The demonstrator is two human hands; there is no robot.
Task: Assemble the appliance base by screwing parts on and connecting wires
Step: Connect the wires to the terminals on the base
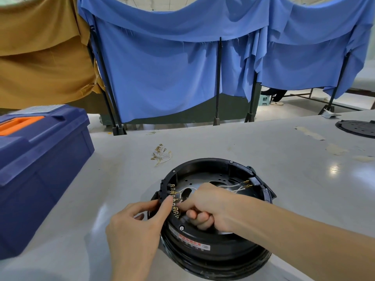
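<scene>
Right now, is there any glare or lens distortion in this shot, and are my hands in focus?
Head view: wide-angle distortion tilts the black curtain poles outward and curves the grey table's far edge. Head view: ceiling light glares on the table at right. Head view: the left hand, right hand and round black appliance base are sharp.

No text can be read. The white label (194,242) on the base's (219,260) outer wall carries a red band of print and a row of small dark characters, all too blurred to make out.
</scene>
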